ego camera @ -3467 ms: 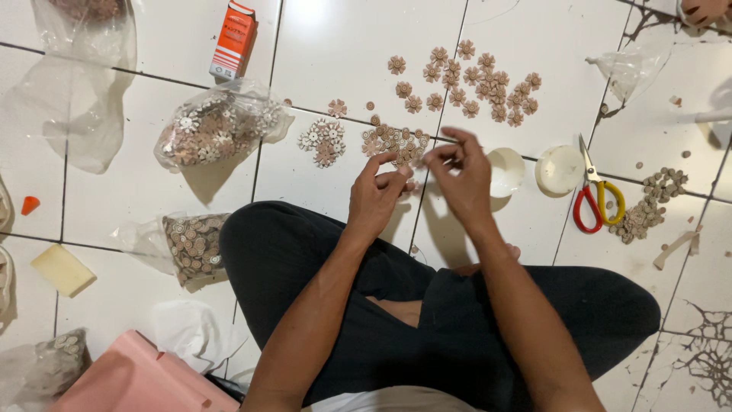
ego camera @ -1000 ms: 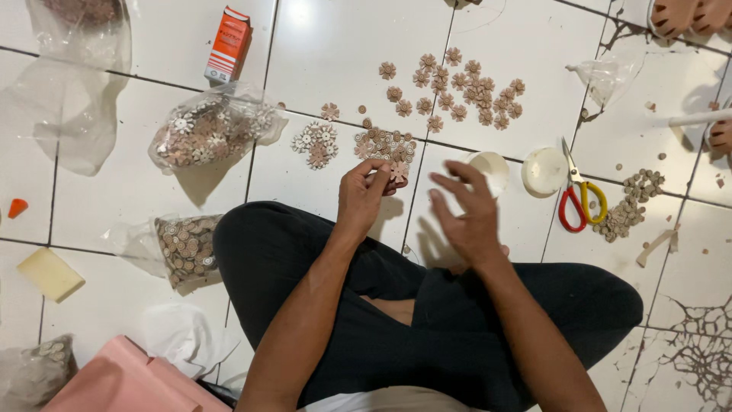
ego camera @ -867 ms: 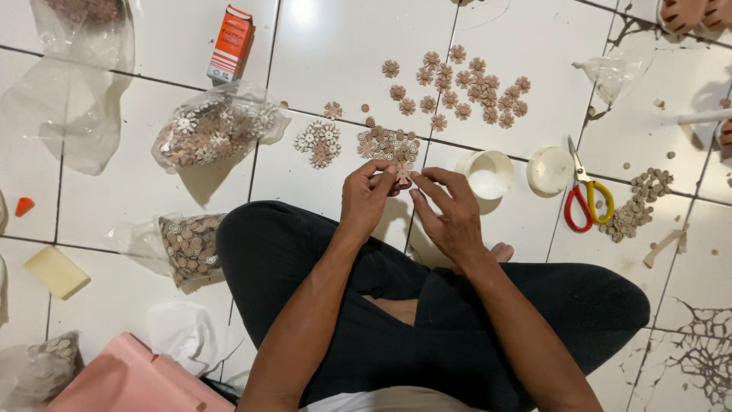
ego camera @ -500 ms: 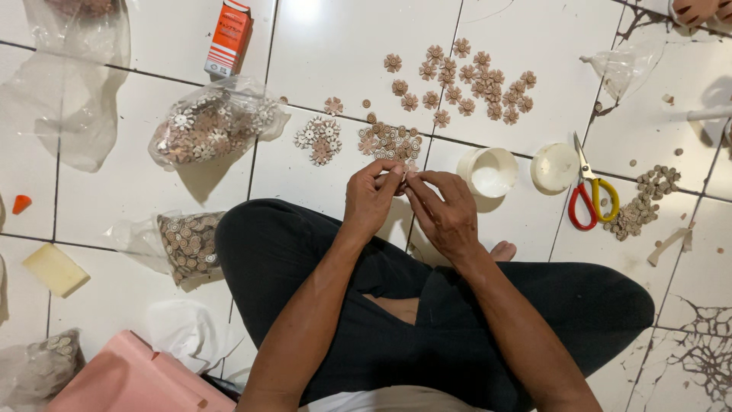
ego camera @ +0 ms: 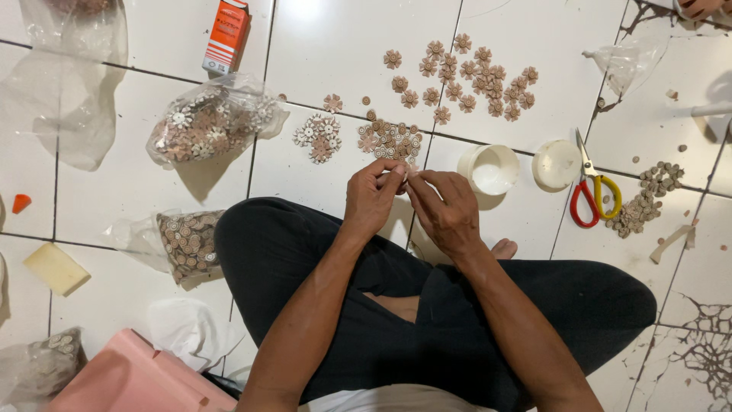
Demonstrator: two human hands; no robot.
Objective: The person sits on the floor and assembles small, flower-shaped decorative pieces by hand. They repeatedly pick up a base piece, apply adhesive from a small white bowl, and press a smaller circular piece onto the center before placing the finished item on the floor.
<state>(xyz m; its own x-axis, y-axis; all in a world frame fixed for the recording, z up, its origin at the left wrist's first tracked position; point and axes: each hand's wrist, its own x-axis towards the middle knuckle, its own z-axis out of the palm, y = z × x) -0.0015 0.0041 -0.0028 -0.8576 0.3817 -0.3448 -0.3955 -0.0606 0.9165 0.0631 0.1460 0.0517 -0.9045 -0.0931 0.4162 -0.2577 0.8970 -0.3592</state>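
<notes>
I sit cross-legged on a white tiled floor. My left hand (ego camera: 374,200) and my right hand (ego camera: 444,207) meet above my knees, fingertips pinched together on a small brown flower piece (ego camera: 406,171) that is mostly hidden by the fingers. Just beyond the fingertips lies a pile of small brown flower pieces (ego camera: 390,140), with a smaller cluster of pale ones (ego camera: 319,137) to its left. Farther away, several finished brown flowers (ego camera: 473,75) are spread over a tile.
A small white cup (ego camera: 488,168) and a white lid (ego camera: 557,164) stand right of my hands, then red-and-yellow scissors (ego camera: 589,195) and loose brown bits (ego camera: 649,198). Left: plastic bags of pieces (ego camera: 210,126) (ego camera: 183,243), an orange box (ego camera: 226,35), a yellow block (ego camera: 56,268), a pink container (ego camera: 141,378).
My right hand, which hung apart from the left a second ago, has come back to it, and both hands now pinch the small piece together.
</notes>
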